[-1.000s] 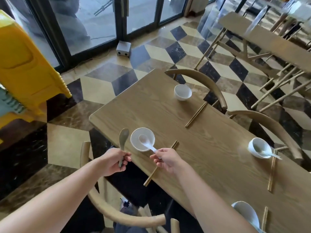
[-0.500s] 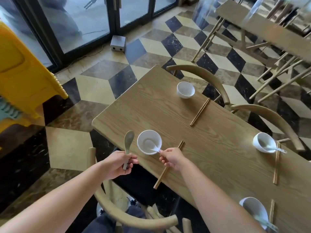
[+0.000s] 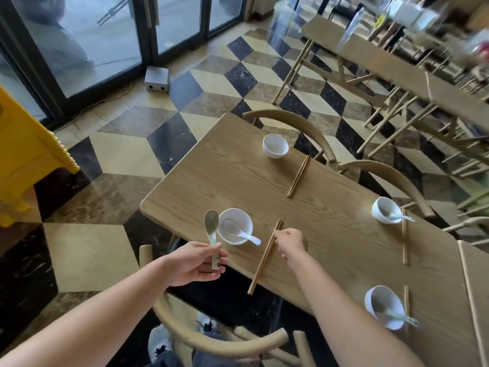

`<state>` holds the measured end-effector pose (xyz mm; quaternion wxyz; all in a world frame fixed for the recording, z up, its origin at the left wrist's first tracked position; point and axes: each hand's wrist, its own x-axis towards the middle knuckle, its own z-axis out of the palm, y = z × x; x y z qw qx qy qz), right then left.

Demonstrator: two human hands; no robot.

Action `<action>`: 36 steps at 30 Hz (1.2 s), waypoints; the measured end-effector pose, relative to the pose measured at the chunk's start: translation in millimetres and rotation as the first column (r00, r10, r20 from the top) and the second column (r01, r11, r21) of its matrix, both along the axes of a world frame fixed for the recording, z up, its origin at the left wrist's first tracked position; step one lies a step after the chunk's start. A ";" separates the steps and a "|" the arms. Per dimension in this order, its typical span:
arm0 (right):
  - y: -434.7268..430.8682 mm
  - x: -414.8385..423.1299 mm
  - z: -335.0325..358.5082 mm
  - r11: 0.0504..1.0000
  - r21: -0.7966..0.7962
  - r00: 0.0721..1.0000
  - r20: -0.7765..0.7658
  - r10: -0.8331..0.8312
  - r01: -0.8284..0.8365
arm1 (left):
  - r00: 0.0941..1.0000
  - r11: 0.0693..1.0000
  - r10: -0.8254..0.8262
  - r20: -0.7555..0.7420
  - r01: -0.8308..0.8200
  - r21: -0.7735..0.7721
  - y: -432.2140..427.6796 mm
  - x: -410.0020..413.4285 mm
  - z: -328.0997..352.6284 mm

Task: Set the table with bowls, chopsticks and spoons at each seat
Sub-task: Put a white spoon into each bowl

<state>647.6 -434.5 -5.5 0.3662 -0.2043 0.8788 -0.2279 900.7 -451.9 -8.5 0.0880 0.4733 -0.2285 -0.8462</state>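
Now the spoon (image 3: 248, 237) lies released in the bowl (image 3: 239, 214), right hand (image 3: 289, 243) curled against the chopsticks (image 3: 262, 263), grip unclear, left hand (image 3: 195, 263) gripping a second spoon (image 3: 211, 222).

The right hand (image 3: 289, 241) has left the white spoon (image 3: 243, 234) in the bowl (image 3: 238, 214) and reached the chopsticks (image 3: 264, 258).

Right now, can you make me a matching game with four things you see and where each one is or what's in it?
Things:
1 farthest bowl
2 near-left bowl
3 grey spoon
4 grey box

States:
A on the floor by the glass doors
B empty
C held in the left hand
D has a white spoon in it

Pairs: 1-B, 2-D, 3-C, 4-A
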 end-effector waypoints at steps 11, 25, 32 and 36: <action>48.6 55.7 53.0 0.961 -0.146 0.841 0.464 0.277 -0.236 | 0.950 0.941 -0.308 -0.046 0.298 -0.158 11.9 -39.9 25.9; -72.9 -57.7 68.4 0.975 -0.182 0.891 0.411 0.193 -0.127 | 0.779 0.463 -0.253 0.573 0.618 -0.636 -98.9 -120.3 6.9; -208.0 -148.0 37.1 0.969 -0.175 0.945 0.248 0.212 -0.172 | 0.423 0.241 0.135 0.896 0.863 -0.444 -206.2 -146.4 -50.5; -270.6 -183.9 10.3 0.980 -0.172 0.928 0.339 0.156 -0.101 | 0.274 0.169 0.142 0.951 0.940 -0.296 -242.1 -153.7 -94.1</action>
